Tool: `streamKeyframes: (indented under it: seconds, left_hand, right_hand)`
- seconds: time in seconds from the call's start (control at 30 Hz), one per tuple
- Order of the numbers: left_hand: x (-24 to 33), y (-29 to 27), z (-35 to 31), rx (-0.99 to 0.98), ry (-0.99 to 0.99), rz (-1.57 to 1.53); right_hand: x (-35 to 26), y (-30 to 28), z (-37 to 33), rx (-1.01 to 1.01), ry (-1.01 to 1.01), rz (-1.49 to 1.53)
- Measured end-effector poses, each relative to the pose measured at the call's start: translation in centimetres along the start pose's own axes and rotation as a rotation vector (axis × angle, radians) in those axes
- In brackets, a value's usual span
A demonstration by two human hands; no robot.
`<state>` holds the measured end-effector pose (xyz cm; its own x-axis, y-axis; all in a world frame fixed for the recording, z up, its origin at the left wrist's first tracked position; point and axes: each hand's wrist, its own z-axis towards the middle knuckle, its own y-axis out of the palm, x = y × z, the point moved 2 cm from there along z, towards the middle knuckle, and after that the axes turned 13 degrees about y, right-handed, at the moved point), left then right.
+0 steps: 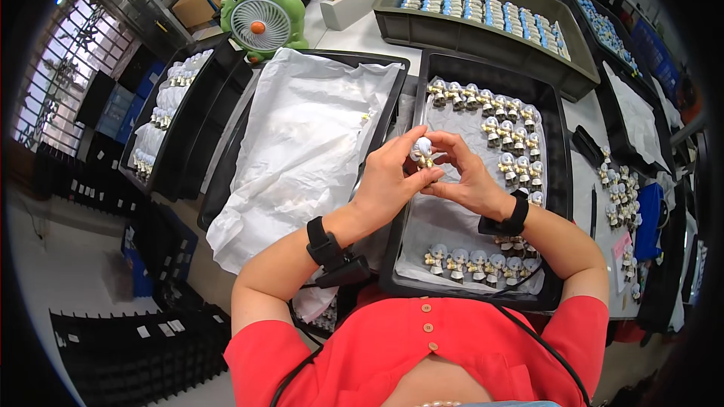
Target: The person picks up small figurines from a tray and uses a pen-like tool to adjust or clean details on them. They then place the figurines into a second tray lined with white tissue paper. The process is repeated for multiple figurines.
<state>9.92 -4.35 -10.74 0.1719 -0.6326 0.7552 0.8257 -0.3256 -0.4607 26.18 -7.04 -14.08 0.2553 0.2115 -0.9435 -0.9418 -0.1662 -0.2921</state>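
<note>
Between my two hands is a small figurine (422,152) with pale hair and gold-yellow parts. My left hand (386,179) grips it from the left, thumb and fingers closed around it. From the other side my right hand (469,179) pinches it with its fingertips. Both hands hover over the left edge of a black tray (559,181) lined with white paper. Rows of similar figurines (477,264) stand in that tray, along its far, right and near sides. My right forearm hides some of them.
Left of my hands lies a black tray covered by crumpled white paper (302,136). Behind it stand a green fan (264,19) and a tape dispenser (348,4). A grey-green bin (483,45) holds rows of blue-white pieces. More figurines (622,196) lie at the right, beside a blue pouch (650,218).
</note>
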Motion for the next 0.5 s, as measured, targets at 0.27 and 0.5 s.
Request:
streamKeyframes:
  seconds: [0.27, 0.5]
  left_hand:
    - [0.5, -0.1, 0.2, -0.049, -0.046, -0.012]
    - [0.8, 0.0, 0.0, 0.037, -0.219, -0.822]
  right_hand:
    - [0.4, 0.0, 0.0, -0.005, 0.055, 0.024]
    - [-2.8, -1.0, -0.1, 0.103, -0.219, -0.153]
